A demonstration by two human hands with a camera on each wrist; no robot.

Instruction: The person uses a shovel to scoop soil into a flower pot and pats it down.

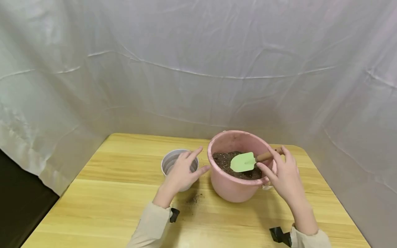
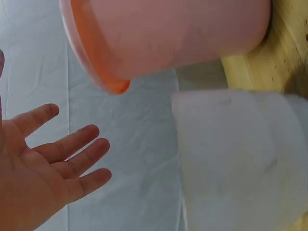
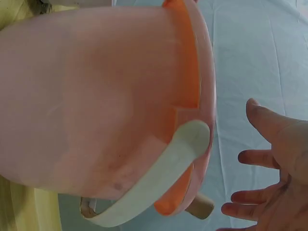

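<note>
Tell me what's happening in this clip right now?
A person sits at a light wooden table with both hands open. The left hand hovers by a small white ribbed plastic pot. The right hand reaches for the wooden handle of a green-bladed trowel, which lies on soil in a pink plastic bucket.

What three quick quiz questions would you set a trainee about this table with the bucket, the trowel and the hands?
1. True or false: the green trowel lies on the soil inside the pink bucket.
2. Which hand is above the white pot? A) left hand B) right hand
3. What is spilled on the wooden table between pot and bucket?

Key: 1 true; 2 A; 3 a little soil.
</note>
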